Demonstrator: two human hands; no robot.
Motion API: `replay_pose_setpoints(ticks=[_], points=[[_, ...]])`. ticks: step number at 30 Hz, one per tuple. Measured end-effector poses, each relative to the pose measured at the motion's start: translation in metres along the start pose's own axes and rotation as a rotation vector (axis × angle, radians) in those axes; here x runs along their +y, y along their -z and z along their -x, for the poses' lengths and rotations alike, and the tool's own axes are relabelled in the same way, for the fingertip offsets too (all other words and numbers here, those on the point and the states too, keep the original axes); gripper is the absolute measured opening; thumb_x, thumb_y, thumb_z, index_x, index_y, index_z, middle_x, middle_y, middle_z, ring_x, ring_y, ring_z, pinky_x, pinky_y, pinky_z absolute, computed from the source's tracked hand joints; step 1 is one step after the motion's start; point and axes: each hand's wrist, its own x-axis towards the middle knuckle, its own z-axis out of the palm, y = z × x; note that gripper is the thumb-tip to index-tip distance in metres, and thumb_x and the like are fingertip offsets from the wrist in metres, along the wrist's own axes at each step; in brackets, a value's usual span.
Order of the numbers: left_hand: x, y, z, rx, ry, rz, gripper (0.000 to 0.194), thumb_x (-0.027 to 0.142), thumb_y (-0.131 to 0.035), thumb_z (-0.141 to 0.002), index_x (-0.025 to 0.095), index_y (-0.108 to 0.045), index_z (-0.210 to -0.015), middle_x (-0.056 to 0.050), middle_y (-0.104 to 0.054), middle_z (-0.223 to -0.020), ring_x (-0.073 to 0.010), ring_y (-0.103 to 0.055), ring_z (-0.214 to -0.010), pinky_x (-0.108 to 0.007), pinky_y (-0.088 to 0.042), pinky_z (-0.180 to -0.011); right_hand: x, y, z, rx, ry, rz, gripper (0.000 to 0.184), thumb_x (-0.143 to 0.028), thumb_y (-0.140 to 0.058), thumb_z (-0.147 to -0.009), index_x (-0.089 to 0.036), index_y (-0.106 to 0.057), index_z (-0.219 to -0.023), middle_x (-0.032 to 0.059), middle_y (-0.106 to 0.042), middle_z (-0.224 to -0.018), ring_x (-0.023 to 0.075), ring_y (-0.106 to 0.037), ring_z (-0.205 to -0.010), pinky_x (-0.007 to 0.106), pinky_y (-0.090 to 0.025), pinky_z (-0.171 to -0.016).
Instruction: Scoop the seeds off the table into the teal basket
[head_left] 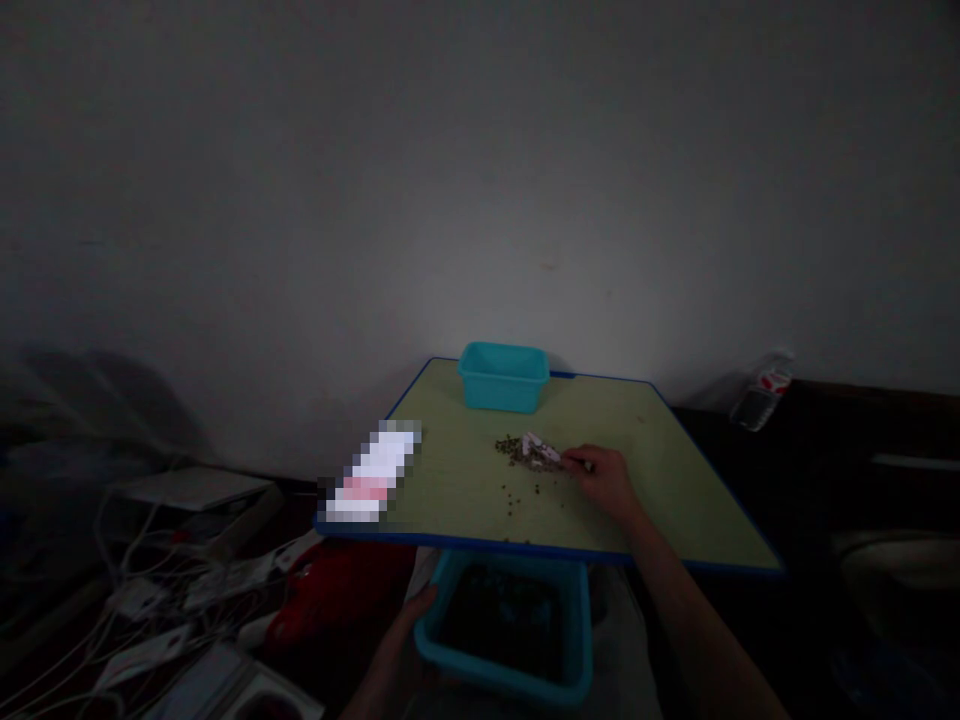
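My left hand (409,630) grips the left side of a turquoise plastic basin (585,630) on my lap, below the table edge. Dark contents (502,620) fill its inside; what they are is too dim to tell. Over the table, my right hand (604,482) is closed in a pinch at the right end of a small pile. What it pinches is too small to make out. The pile has dark seed-like bits (510,448) and whitish pieces (538,448). More dark bits lie scattered nearer me, some by the front edge.
A second turquoise basin (501,392) stands at the back of the blue-edged folding table (660,500). A blurred-out bright rectangle (371,475) lies at its left. Cables and power strips (232,580) clutter the lower left; a plastic packet (763,390) leans by the wall at right.
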Motion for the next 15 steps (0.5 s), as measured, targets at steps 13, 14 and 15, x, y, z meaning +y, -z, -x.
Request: replay_pose_setpoints(ticks=[13,14,15], points=[[0.000,0.002,-0.002,-0.026,0.057,0.091,0.086,0.051,-0.059,-0.084,0.011,-0.034,-0.155,-0.017,-0.081,-0.098,-0.0428,-0.073,-0.094,-0.057,-0.055,-0.083,0.006,0.009,0.001,0.068,-0.050,0.031,0.021,-0.024,-0.062,-0.084,-0.022,-0.082,-0.083,0.0065,-0.080,-0.083,0.0219,-0.072,-0.071,0.032,-0.052,-0.070],[0.000,0.000,0.002,-0.049,0.034,0.108,0.086,0.050,-0.061,-0.084,0.012,-0.033,-0.156,-0.017,-0.081,-0.101,-0.0429,-0.073,-0.097,-0.057,-0.055,-0.083,0.008,0.010,0.002,0.072,-0.044,0.024,0.021,-0.025,-0.062,-0.084,-0.023,-0.082,-0.083,0.0064,-0.080,-0.083,0.0220,-0.072,-0.071,0.032,-0.053,-0.070],[0.000,-0.002,0.005,-0.074,0.020,0.124,0.086,0.050,-0.061,-0.084,0.012,-0.032,-0.156,-0.017,-0.081,-0.101,-0.0428,-0.073,-0.096,-0.056,-0.055,-0.082,0.010,0.013,0.003,0.073,-0.039,0.016,0.021,-0.027,-0.061,-0.085,-0.023,-0.082,-0.083,0.0062,-0.080,-0.083,0.0221,-0.072,-0.071,0.032,-0.053,-0.069]])
